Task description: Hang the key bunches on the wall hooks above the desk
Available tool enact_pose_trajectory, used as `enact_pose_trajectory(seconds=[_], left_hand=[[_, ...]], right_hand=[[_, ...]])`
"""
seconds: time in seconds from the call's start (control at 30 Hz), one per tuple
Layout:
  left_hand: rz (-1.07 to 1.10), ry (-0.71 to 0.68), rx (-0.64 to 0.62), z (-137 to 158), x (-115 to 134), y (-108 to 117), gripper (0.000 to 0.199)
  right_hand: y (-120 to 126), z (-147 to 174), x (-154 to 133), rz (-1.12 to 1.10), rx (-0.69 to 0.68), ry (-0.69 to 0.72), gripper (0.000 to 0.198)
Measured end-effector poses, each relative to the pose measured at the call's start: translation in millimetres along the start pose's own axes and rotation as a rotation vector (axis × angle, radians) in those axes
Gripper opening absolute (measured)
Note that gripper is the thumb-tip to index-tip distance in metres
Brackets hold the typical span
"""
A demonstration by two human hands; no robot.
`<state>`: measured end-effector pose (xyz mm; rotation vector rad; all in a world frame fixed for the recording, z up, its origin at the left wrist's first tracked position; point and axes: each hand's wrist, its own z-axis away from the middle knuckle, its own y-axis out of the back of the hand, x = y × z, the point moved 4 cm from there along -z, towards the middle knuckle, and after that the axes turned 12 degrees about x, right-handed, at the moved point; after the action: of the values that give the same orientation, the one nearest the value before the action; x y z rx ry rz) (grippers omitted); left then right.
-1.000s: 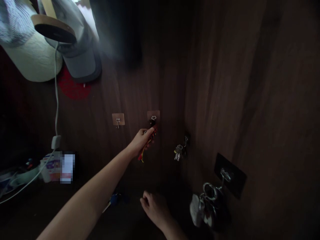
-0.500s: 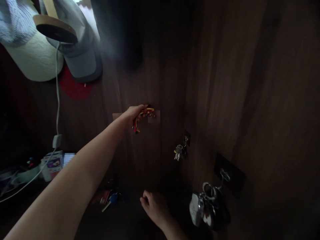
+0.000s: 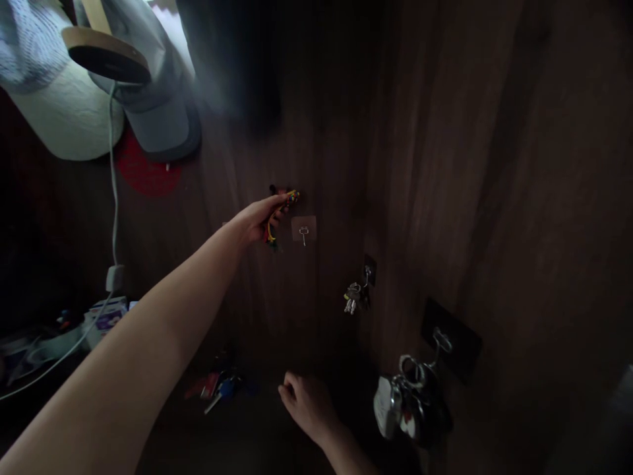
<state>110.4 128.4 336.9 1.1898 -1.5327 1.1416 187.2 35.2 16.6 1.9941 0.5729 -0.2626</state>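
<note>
From my end of the head camera, I see my left hand [image 3: 261, 215] raised in front of the dark wood panel [image 3: 336, 165], fingers curled firmly round a braided cord [image 3: 293, 196] of red, yellow and green strands; its knotted end pokes out beyond the fingertips on the right, and its loose tails hang down beneath the palm; a small dark piece shows just above the knuckles, too dim for me to name; the cord is up and just left of a metal wall hook [image 3: 303, 231] on a square adhesive plate, apart from it.

My right hand [image 3: 307, 404] is low in the middle of the view, drawn into a loose fist with the thumb against the bent index finger; I cannot tell whether it rests on the dark desk [image 3: 237, 442] or hovers over it; to its left lie a blue-headed key [image 3: 226, 388] and a red item [image 3: 210, 384], near each other; to its right a bunch of key fobs [image 3: 388, 404] hangs from a larger hook, and further up a small key bunch [image 3: 352, 298] hangs from another.
</note>
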Motion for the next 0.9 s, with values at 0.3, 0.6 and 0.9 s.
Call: enact_pose_trajectory(seconds=[0.3, 0.6, 0.9], left_hand=[[-0.727, 0.116, -0.192, 61, -117, 75, 0.029], [-0.730, 0.076, -0.009, 101, -231, 134, 0.039], [-0.845, -0.209, 0.226, 106, -230, 130, 0.027]], right_hand=[[1, -3, 5, -0.079, 0.066, -0.064, 0.019], [5, -4, 7, -0.187, 0.128, -0.106, 0.023], [13, 0, 9, -0.255, 0.275, -0.162, 0.028]])
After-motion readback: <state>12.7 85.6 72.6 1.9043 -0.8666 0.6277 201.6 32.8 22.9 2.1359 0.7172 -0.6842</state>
